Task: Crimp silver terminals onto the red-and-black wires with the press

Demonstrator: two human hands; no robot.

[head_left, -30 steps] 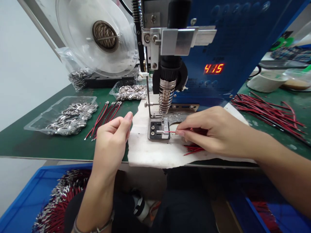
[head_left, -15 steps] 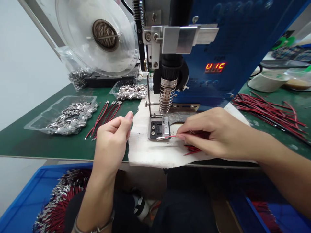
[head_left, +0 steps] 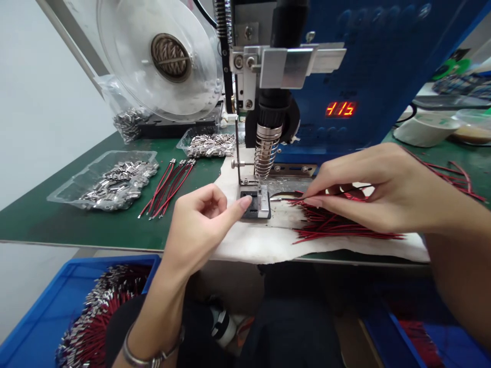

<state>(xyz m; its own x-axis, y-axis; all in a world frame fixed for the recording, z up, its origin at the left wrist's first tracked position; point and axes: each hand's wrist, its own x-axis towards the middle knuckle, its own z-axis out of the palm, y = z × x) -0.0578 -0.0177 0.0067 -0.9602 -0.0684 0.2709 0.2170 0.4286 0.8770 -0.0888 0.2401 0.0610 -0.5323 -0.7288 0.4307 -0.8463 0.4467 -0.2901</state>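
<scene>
My left hand [head_left: 201, 225] has its fingers curled in and its thumb stretched over the small black fixture [head_left: 251, 209] under the blue machine's head. Whatever the curled fingers hold, if anything, is hidden. Right of the fixture, my right hand [head_left: 356, 189] pinches a thin wire [head_left: 297, 199] between thumb and forefinger; a silvery end points left toward the fixture. Below this hand lies a bundle of red and black wires [head_left: 337, 225] on a white cloth [head_left: 261, 248]. A steel spring [head_left: 266, 148] surrounds the machine's tip above the fixture.
Left on the green table [head_left: 30, 220] are a clear tray [head_left: 63, 194] of small metal parts, a second such tray [head_left: 184, 143], and several wires with metal ends [head_left: 169, 189]. A blue bin [head_left: 46, 306] holds finished-looking wires below. The machine [head_left: 368, 66] rises ahead.
My right hand has moved right and up, taking the wire end away from the fixture. My left hand has come right, its thumb now reaching over the fixture.
</scene>
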